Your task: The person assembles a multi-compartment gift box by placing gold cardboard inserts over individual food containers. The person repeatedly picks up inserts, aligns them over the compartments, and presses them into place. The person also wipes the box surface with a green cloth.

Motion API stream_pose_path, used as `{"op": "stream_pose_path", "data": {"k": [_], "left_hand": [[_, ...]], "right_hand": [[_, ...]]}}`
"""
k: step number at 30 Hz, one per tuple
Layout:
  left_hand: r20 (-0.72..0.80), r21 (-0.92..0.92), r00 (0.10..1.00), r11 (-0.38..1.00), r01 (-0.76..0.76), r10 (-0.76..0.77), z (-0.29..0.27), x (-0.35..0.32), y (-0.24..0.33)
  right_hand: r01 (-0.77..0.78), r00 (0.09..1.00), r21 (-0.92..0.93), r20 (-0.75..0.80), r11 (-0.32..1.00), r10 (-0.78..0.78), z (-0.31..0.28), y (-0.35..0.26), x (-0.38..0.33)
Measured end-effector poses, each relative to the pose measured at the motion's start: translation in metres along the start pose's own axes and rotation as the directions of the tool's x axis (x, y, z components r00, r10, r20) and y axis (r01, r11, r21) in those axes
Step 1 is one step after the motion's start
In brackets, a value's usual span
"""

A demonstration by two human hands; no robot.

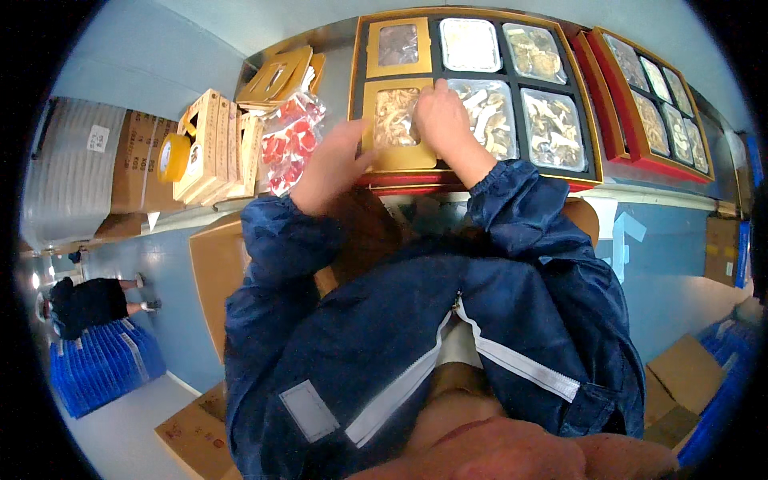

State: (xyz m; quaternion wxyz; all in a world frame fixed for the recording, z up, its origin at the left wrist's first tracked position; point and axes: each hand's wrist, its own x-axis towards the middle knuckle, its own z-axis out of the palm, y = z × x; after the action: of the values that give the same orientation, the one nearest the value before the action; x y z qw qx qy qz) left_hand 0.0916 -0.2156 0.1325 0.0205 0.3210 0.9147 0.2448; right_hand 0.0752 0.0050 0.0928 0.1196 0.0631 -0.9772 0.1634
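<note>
An open gift box [594, 120] with a black insert holds several clear trays of dried food. Gold card frames with windows cover the two at its left. My right hand [450, 120] has its fingers curled together on the right edge of the near gold card frame [388, 158], over a tray of dried mushrooms. Beside this frame's left edge is my left hand [330, 170], blurred by motion, so how its fingers are bent does not show. Uncovered trays, such as the sliced mushroom tray [488, 112], fill the slots to the right.
Left of the box lie a clear bag of red-and-white packets [292, 148], stacked gold card frames [276, 80] and wooden-looking boxes [210, 148] with yellow tape [174, 158]. A second filled gift box [668, 112] stands right. Cartons [216, 276] surround me; another person [88, 304] is far left.
</note>
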Motion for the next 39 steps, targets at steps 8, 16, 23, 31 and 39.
{"op": "stream_pose_path", "data": {"k": [8, 16, 23, 31, 39], "left_hand": [[0.120, 0.128, 0.938, 0.932, -0.340, 0.325, 0.002, 0.004, -0.047], [0.176, 0.029, 0.941, 0.954, -0.297, 0.288, 0.002, 0.010, -0.059], [0.291, 0.048, 0.923, 0.960, -0.275, 0.250, -0.008, 0.016, -0.052], [0.283, 0.022, 0.913, 0.950, -0.312, 0.293, -0.016, 0.017, -0.057], [0.300, 0.131, 0.877, 0.894, -0.429, 0.376, -0.012, 0.021, -0.048]], "right_hand": [[-0.020, 0.996, 0.143, 0.089, 0.989, 0.007, 0.006, 0.010, 0.020], [0.061, 0.986, 0.381, 0.122, 0.923, -0.115, -0.004, 0.044, 0.017], [0.291, 0.863, 0.458, 0.253, 0.840, -0.437, -0.026, 0.055, 0.005], [0.368, 0.770, 0.287, 0.439, 0.884, -0.463, -0.058, 0.022, 0.003], [0.419, 0.810, 0.157, 0.380, 0.894, -0.447, -0.049, 0.017, -0.011]]}}
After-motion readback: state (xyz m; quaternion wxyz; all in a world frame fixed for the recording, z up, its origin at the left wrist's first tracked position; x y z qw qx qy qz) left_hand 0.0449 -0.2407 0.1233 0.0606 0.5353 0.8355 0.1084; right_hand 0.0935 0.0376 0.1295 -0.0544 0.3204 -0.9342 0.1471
